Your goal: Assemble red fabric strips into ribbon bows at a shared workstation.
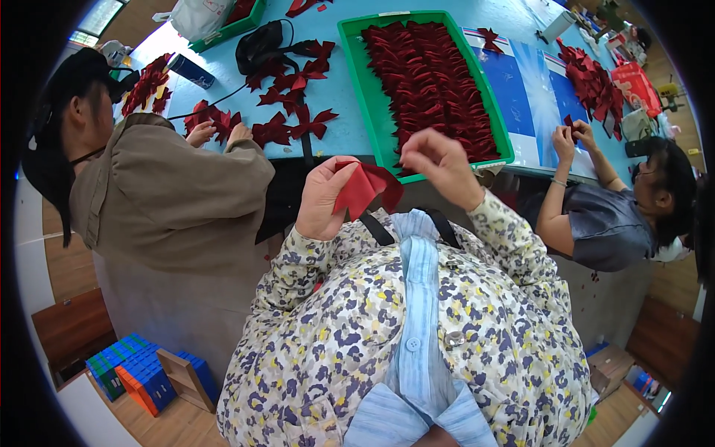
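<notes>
Just in front of the tray's near edge, my left hand [320, 200] grips a red fabric bow [360, 189] between thumb and fingers. Its pointed tail hangs below my thumb, and a darker red part reaches toward the right. My right hand [445, 165] is raised to the right of the bow, apart from it, over the near rim of the green tray [363, 112]. Its fingers are curled in a pinch; whatever may be between the tips is too small to make out. Dense rows of dark red bows [432, 86] fill the tray.
On the blue table [335, 67] lie loose bows [287, 100], a black bag [259, 48] and a dark can [191, 71]. Co-workers sit on both sides, a brown sleeve [201, 179] close at left. A red pile [590, 80] lies at right. Blue crates [149, 372] stand below left.
</notes>
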{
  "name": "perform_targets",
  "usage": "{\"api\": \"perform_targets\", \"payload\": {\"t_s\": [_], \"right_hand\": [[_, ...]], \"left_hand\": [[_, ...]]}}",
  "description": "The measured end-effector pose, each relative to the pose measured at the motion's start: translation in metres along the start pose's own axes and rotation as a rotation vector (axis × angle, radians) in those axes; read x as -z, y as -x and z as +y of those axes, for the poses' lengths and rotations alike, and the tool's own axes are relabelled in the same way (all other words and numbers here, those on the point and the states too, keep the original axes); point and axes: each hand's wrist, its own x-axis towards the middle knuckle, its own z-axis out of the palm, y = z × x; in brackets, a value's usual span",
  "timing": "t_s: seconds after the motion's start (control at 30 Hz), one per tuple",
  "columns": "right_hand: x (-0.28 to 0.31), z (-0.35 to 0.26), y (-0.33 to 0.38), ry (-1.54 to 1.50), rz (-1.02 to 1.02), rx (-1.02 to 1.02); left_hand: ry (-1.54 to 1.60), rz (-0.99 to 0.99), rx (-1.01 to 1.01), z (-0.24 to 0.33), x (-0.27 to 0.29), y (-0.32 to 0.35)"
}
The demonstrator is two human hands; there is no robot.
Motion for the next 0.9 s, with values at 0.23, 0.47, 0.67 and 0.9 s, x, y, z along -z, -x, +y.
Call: {"api": "perform_targets", "payload": {"t_s": [0.23, 0.47, 0.67, 0.9], "right_hand": [[0.013, 0.012, 0.021, 0.25, -0.15, 0.248], [0.005, 0.007, 0.016, 0.422, -0.039, 0.399], [-0.014, -0.003, 0.008, 0.428, -0.033, 0.492], [-0.001, -0.012, 0.006, 0.403, -0.045, 0.454]], "left_hand": [[-0.065, -0.004, -0.048, -0.002, -0.03, -0.006], [-0.174, 0.043, -0.171, 0.003, -0.039, -0.006], [-0.171, 0.065, -0.213, 0.018, -0.046, 0.004], [-0.304, 0.097, -0.28, 0.03, -0.041, 0.009]]}}
